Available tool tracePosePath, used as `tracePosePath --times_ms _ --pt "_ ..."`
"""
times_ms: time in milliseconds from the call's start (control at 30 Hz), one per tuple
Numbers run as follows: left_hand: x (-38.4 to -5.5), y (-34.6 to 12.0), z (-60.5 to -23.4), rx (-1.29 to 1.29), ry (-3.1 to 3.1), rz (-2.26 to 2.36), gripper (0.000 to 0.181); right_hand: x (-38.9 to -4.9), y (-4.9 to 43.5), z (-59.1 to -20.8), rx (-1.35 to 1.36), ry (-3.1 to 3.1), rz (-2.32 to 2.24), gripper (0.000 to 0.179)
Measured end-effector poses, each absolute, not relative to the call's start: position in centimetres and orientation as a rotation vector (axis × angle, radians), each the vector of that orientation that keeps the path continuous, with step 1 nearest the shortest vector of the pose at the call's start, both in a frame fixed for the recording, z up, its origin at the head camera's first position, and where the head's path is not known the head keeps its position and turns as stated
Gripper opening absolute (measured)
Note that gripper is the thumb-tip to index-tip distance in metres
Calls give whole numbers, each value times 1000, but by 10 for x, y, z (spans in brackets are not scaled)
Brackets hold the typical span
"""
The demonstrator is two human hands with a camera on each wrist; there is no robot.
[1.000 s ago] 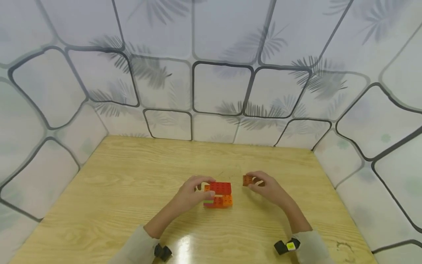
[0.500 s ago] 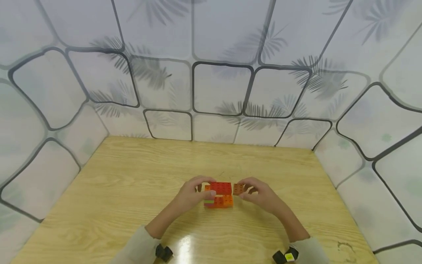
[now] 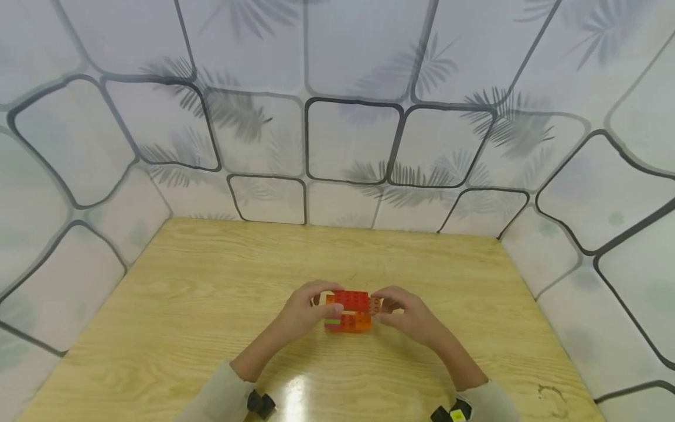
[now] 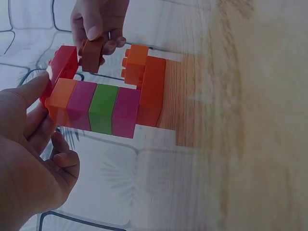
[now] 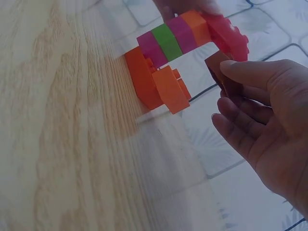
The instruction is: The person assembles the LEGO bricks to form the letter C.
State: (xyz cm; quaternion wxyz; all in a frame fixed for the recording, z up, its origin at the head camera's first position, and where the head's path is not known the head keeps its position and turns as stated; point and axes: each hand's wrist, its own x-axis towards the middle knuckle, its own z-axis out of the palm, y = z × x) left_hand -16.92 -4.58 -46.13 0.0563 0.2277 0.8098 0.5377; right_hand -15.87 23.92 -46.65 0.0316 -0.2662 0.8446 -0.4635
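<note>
A C-shaped structure of toy building bricks stands on the wooden table (image 3: 211, 328). Its column stacks a purple brick (image 4: 126, 113), a green brick (image 4: 102, 108), another purple brick (image 4: 81, 103) and an orange brick (image 4: 59, 101) on an orange-red base brick (image 4: 152, 91). A red brick (image 3: 351, 300) juts out from the top, and a small orange brick (image 5: 171, 90) sits on the base's other end. My left hand (image 3: 306, 310) grips the structure near its top. My right hand (image 3: 410, 316) pinches a brown brick (image 5: 223, 72) beside the red brick's free end; head view cannot show whether they touch.
Patterned white panels (image 3: 348, 140) enclose the table at the back and both sides. Black wrist devices sit at the left cuff (image 3: 211, 392) and the right cuff (image 3: 490, 401).
My right hand has carried the brown brick leftward and slightly nearer, up to the red brick's end. My left hand has kept its grip in place on the structure.
</note>
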Motion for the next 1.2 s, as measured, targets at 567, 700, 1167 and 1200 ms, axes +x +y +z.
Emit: tracePosePath --times_ms 567,700,1167,1200 --pt "-170 -45 -461 672 2459 1625 34 -154 229 -468 -767 2589 -1465 34" --pt "-170 -46 -460 659 2454 1626 37 -154 227 -468 -738 2621 -1467 35" --pt "-170 -47 -463 675 2512 1573 39 -151 222 -488 -899 2759 -1628 34" --pt "-170 -47 -463 668 2523 1560 40 -151 221 -490 -917 2768 -1641 35"
